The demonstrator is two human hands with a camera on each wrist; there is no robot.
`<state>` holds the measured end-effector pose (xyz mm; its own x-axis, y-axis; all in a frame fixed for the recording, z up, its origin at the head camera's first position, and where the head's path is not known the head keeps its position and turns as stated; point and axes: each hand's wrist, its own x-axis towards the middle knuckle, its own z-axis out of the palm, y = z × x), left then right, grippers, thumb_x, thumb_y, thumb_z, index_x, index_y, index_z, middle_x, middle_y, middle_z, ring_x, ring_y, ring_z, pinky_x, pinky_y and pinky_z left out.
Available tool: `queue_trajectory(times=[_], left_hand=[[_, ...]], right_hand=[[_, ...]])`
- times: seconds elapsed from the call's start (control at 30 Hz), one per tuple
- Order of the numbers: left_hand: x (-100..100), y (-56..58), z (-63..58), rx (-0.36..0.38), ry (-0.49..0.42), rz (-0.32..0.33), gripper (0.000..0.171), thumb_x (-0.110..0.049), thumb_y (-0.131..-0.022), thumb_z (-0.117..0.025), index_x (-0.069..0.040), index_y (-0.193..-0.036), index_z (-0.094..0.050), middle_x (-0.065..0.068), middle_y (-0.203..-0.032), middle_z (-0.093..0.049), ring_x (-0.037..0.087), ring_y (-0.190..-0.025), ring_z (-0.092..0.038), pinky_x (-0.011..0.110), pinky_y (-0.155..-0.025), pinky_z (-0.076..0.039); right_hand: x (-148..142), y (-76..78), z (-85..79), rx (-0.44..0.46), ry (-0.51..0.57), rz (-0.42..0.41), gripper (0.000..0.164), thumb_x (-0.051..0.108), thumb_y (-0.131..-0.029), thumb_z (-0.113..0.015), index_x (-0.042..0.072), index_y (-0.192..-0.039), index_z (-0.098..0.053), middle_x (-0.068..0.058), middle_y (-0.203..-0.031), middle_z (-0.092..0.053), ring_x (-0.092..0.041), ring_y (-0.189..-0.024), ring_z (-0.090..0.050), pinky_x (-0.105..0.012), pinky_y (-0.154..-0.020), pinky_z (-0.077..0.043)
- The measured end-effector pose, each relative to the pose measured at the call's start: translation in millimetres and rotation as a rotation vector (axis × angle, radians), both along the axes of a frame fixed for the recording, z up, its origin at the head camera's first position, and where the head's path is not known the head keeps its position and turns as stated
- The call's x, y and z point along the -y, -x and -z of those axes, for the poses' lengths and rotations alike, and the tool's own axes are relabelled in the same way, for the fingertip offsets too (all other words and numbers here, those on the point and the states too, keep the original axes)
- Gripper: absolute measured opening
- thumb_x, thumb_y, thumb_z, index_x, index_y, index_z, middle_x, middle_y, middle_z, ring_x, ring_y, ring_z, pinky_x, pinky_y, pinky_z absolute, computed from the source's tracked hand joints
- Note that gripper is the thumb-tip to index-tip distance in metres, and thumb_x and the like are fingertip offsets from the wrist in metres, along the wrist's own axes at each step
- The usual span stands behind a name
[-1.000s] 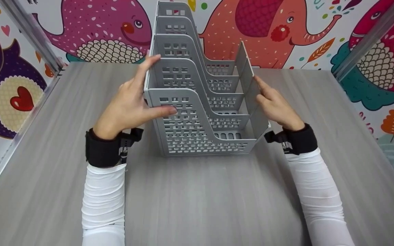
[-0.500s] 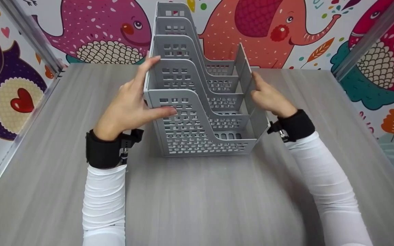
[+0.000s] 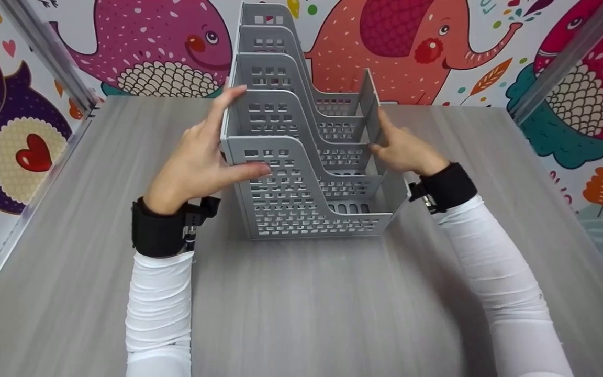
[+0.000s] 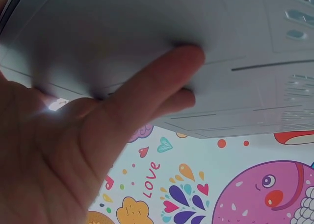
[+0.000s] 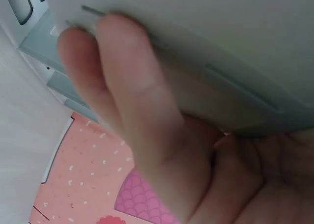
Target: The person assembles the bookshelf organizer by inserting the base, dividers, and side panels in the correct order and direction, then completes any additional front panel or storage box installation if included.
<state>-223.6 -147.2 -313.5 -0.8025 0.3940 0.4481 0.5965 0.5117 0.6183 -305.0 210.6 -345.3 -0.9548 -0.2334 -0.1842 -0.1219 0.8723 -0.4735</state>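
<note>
A grey plastic file rack with several compartments and perforated dividers stands upright on the table in the head view, its tall side at left. My left hand grips the tall side near its front corner, thumb along the nearest divider. In the left wrist view, fingers lie against the smooth grey panel. At the low end, my right hand holds the front panel, with its thumb over the top edge. Two fingers rest on that panel's outer face in the right wrist view.
A grey wood-grain table runs back to printed walls with cartoon elephants. Metal posts stand at the back corners. Each wrist wears a black strap with a small camera.
My right hand has moved left and its thumb has come over the front panel's edge. The panel leans slightly more inward. The left hand and the rack's body stay put.
</note>
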Motion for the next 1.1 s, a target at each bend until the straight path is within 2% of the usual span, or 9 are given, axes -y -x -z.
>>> queue_trajectory(times=[0.07,0.27,0.47,0.67,0.77,0.83,0.93,1.0,1.1], left_hand=[[0,0.5,0.1,0.003,-0.002,0.009,0.107,-0.034,-0.076,-0.089,-0.018,-0.157,-0.021,0.010,-0.125,-0.070,0.025,-0.108,-0.069,0.048,-0.097,-0.052],[2,-0.9,-1.7,-0.001,0.003,-0.008,0.106,-0.034,-0.076,-0.089,-0.020,-0.157,-0.022,0.008,-0.121,-0.071,0.024,-0.104,-0.069,0.047,-0.093,-0.053],[1,-0.8,-0.7,-0.004,0.014,-0.029,0.107,-0.035,-0.075,-0.090,-0.022,-0.157,-0.022,0.009,-0.120,-0.071,0.026,-0.099,-0.068,0.047,-0.091,-0.052],[-1,1.0,-0.5,-0.002,0.014,-0.010,0.110,-0.033,-0.074,-0.090,-0.021,-0.158,-0.020,0.011,-0.125,-0.069,0.029,-0.105,-0.068,0.052,-0.097,-0.051],[-1,1.3,-1.5,-0.003,0.012,0.000,0.109,-0.032,-0.075,-0.090,-0.020,-0.157,-0.020,0.011,-0.123,-0.070,0.028,-0.104,-0.069,0.050,-0.094,-0.053],[-1,0.8,-1.5,-0.006,0.019,-0.013,0.110,-0.034,-0.074,-0.090,-0.021,-0.158,-0.020,0.012,-0.121,-0.070,0.027,-0.091,-0.068,0.049,-0.090,-0.053],[0,0.0,-0.8,-0.020,0.036,-0.037,0.110,-0.036,-0.073,-0.090,-0.023,-0.158,-0.020,0.013,-0.117,-0.070,0.023,-0.069,-0.057,0.043,-0.079,-0.051],[0,-0.3,-0.6,-0.024,0.049,-0.045,0.111,-0.038,-0.073,-0.090,-0.023,-0.158,-0.019,0.013,-0.100,-0.068,0.022,-0.058,-0.045,0.041,-0.074,-0.048],[2,-0.1,-1.3,-0.026,0.052,-0.041,0.112,-0.036,-0.073,-0.090,-0.022,-0.158,-0.019,0.012,-0.101,-0.069,0.022,-0.062,-0.054,0.041,-0.074,-0.050]], right_hand=[[1,0.1,7.6,0.018,0.004,0.009,0.089,0.027,-0.100,-0.052,0.016,-0.161,0.011,-0.022,-0.165,-0.023,-0.041,-0.148,-0.032,-0.061,-0.120,-0.029],[2,1.1,26.4,0.020,0.006,-0.008,0.093,0.045,-0.101,-0.049,0.014,-0.161,0.014,-0.030,-0.159,-0.031,-0.049,-0.149,-0.026,-0.063,-0.120,-0.027],[0,0.2,35.8,-0.015,0.047,-0.014,0.095,0.052,-0.099,-0.050,0.014,-0.161,0.010,-0.029,-0.153,-0.043,-0.044,-0.136,-0.049,-0.060,-0.116,-0.036],[-2,-2.1,48.0,0.009,0.036,-0.023,0.099,0.058,-0.099,-0.047,0.009,-0.160,0.013,-0.034,-0.149,-0.044,-0.044,-0.137,-0.048,-0.056,-0.118,-0.035],[-1,-2.7,49.4,0.003,0.038,-0.010,0.101,0.061,-0.098,-0.047,0.010,-0.160,0.013,-0.033,-0.151,-0.043,-0.044,-0.137,-0.048,-0.057,-0.117,-0.035],[-1,-3.1,50.6,0.009,0.032,-0.006,0.103,0.066,-0.096,-0.046,0.011,-0.160,0.014,-0.033,-0.153,-0.041,-0.044,-0.138,-0.047,-0.057,-0.118,-0.035],[-1,-3.3,53.8,0.029,0.026,-0.004,0.105,0.072,-0.094,-0.043,0.014,-0.160,0.015,-0.030,-0.157,-0.035,-0.044,-0.141,-0.044,-0.057,-0.119,-0.034],[-1,-2.7,56.7,0.039,0.025,-0.004,0.106,0.074,-0.094,-0.042,0.015,-0.160,0.015,-0.029,-0.158,-0.033,-0.043,-0.142,-0.042,-0.057,-0.119,-0.033],[-1,-0.1,58.8,0.051,0.029,-0.008,0.105,0.074,-0.094,-0.041,0.015,-0.160,0.016,-0.028,-0.160,-0.030,-0.042,-0.144,-0.040,-0.056,-0.120,-0.032]])
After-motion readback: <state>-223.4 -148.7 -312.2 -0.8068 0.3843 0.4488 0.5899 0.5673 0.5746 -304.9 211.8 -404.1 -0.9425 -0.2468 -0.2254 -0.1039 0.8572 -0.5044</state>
